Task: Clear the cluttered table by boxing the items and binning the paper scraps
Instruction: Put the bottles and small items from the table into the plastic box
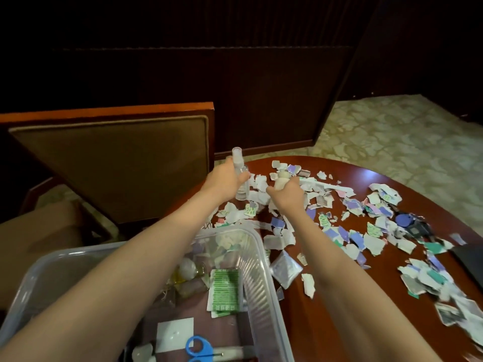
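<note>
Two items are in hand at once here. The clear spray bottle (240, 165) has its capped nozzle pointing up, over at the far left edge of the bench (366, 178), and the left hand (222, 180) has its fingers (242, 176) wrapped round the middle of it. I can't tell whether its base is clear of the scraps or just touching them.

Just beside it, the right hand (286, 195) is closed around a small cream-coloured thing (281, 180), maybe a little bottle or figure, too blurry to call.

So I'd say this is the boxing part of the job, at the pick-up. The next move looks like bringing both back toward the clear plastic box (254, 267) at the near left and dropping them in. There's room, since it only holds a green-and-white sachet (225, 291), blue scissors (199, 346) and a few bits. The bottle is see-through plastic and looks light, so no drama there I reckon.

Plenty left though. Torn paper scraps (352, 246) in white, purple and green cover most of the bench and none look binned yet. A silver sachet (286, 267) sits just outside the box wall, and a bunch of keys (411, 224) with a blue fob lies in the scraps to the right.
</note>
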Demonstrator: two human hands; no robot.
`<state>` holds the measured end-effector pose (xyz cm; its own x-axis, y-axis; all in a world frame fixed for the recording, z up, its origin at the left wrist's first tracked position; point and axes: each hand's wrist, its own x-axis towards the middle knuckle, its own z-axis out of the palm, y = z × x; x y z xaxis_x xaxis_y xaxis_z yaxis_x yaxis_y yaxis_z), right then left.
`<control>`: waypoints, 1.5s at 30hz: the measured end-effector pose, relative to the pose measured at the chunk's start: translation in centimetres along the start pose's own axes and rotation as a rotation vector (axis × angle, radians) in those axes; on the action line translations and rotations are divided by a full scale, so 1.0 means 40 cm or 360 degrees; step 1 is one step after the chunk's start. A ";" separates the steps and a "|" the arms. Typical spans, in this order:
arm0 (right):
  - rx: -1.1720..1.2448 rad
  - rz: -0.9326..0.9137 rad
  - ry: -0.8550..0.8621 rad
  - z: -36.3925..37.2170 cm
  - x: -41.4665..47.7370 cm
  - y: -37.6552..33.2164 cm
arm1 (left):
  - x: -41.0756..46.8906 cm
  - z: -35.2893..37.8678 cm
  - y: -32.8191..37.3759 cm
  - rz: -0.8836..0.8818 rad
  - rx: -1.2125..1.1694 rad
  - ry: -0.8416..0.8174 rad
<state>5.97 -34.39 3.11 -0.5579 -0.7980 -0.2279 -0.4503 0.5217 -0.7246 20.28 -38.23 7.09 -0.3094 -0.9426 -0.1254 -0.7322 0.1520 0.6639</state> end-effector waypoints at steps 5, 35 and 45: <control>0.0277 -0.0021 -0.0075 -0.073 -0.082 -0.041 | -0.070 -0.073 0.038 0.0160 -0.0026 0.0159; 0.0302 -0.0591 -0.0527 -0.108 -0.594 -0.039 | -0.576 -0.154 -0.053 0.0306 0.0020 -0.0195; -0.0492 -0.0378 -0.0920 0.014 -0.612 -0.026 | -0.600 -0.195 -0.158 0.0145 0.0300 -0.0241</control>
<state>20.48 -15.56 9.11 0.0025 -0.8890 -0.4580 -0.7399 0.3065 -0.5989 37.09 -18.87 11.66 -0.4561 -0.8694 -0.1901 -0.7930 0.3002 0.5301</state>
